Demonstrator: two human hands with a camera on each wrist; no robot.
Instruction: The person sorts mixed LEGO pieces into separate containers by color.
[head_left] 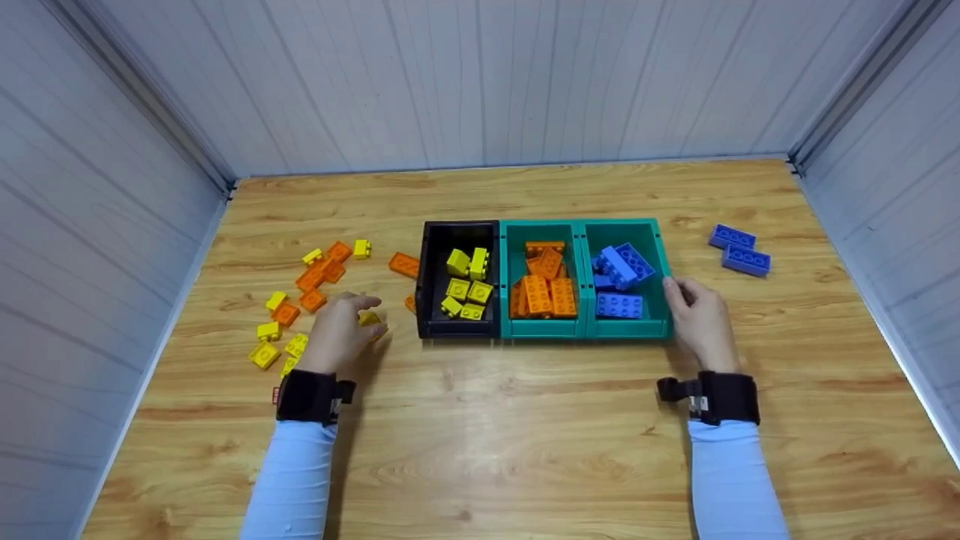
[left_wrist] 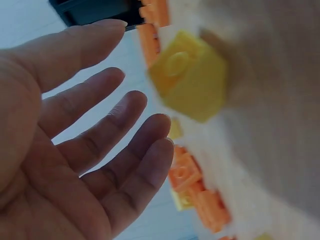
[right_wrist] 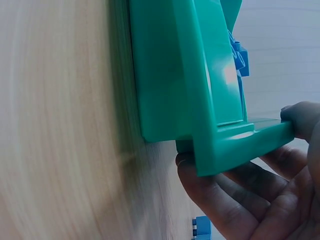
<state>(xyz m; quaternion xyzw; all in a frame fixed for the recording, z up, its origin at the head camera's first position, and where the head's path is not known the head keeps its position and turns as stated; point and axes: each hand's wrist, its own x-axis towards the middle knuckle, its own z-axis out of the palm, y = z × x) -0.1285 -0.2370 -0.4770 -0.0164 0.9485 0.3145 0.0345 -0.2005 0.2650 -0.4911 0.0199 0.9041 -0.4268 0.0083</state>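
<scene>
My left hand hovers over the left side of the table, fingers spread and holding nothing. Beside its fingertips a yellow brick with a sloped face lies on the table, apart from the fingers in the left wrist view. My right hand grips the side rim of the right-hand green bin, thumb on top and fingers beneath. That bin holds blue bricks. Adjoining it are a middle green bin with orange bricks and a black bin with yellow bricks.
Loose orange bricks and yellow bricks are scattered on the left of the table. An orange brick lies close to the black bin. Two blue bricks lie at the right. Pale panels wall the table.
</scene>
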